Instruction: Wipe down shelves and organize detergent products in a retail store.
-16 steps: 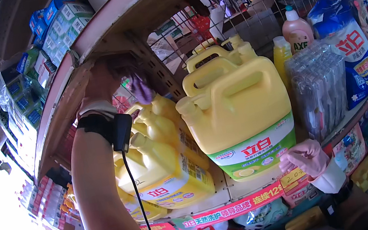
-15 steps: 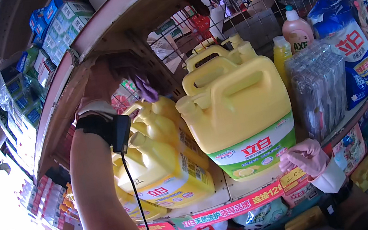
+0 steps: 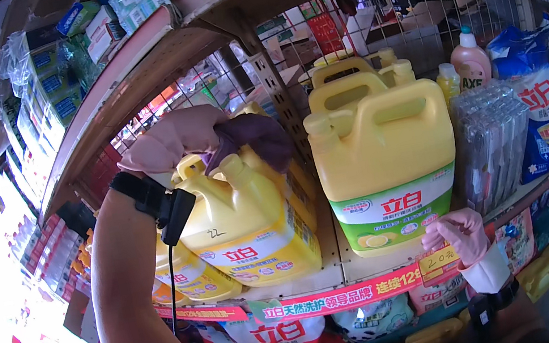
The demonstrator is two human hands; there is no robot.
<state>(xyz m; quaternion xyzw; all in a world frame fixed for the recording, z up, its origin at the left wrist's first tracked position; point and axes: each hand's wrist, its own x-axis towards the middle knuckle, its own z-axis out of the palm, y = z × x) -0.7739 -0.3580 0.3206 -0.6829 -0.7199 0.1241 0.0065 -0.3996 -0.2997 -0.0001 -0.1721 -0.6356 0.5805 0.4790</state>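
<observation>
My left hand [image 3: 173, 139], in a pale pink glove, reaches over the tops of the yellow jugs on the left. It is closed on a dark purple cloth [image 3: 256, 139], which drapes over the neck of a yellow jug [image 3: 242, 214]; its fingertips are partly hidden. A strap with a small black box and cable [image 3: 176, 214] sits on that wrist. My right hand [image 3: 459, 238], gloved too, is at the lower right corner of a big yellow jug with a green and white label [image 3: 388, 151]. Its fingers are half bent and slightly apart, with nothing seen in them, just above a yellow price tag [image 3: 439, 260].
A metal upright [image 3: 275, 90] and a wire mesh back the shelf. To the right stand clear plastic packs [image 3: 493, 140], a pink bottle [image 3: 469, 60] and a blue and white bag [image 3: 543, 109]. An upper shelf edge [image 3: 142, 44] overhangs my left arm. Bagged goods [image 3: 281, 335] lie below.
My left hand, with the purple cloth, has come down and forward out of the shadow onto the jug tops. The view has shifted and shows more of the left jugs. My right hand stays nearly put.
</observation>
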